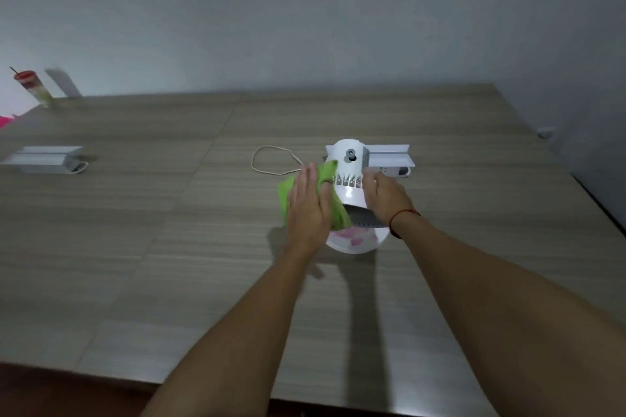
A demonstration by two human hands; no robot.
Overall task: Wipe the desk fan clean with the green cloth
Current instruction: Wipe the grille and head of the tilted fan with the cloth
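Wiping is going on right now. The left hand (310, 203) has the green cloth (335, 213) under it and pushes it on the left side of the desk fan (349, 159). Its fingers (305, 179) lie nearly straight on top of the cloth. The thumb looks tucked into a fold, so the hand seems to pinch the cloth as well as push it.

The right hand (382, 195) is on the other side of the fan. Its fingers bend round the white body and hold it, likely so the fan does not slide.

The fan is white. It stands on the bench (169, 213), past the middle and a bit to the right. Its thin cord (271, 159) makes a loop just to the left. A white box (389, 152) lies right behind it.

I think the job is started but not done. The cloth is on the left side only. The top with the grey knob (351, 154), the row of slots and the side under the right hand have no cloth on them. No dust shows from here, so I cannot tell which parts are clean already. Some pink shapes (352, 237) show in the round part nearest the person. I cannot tell if they are dirt or part of the fan.
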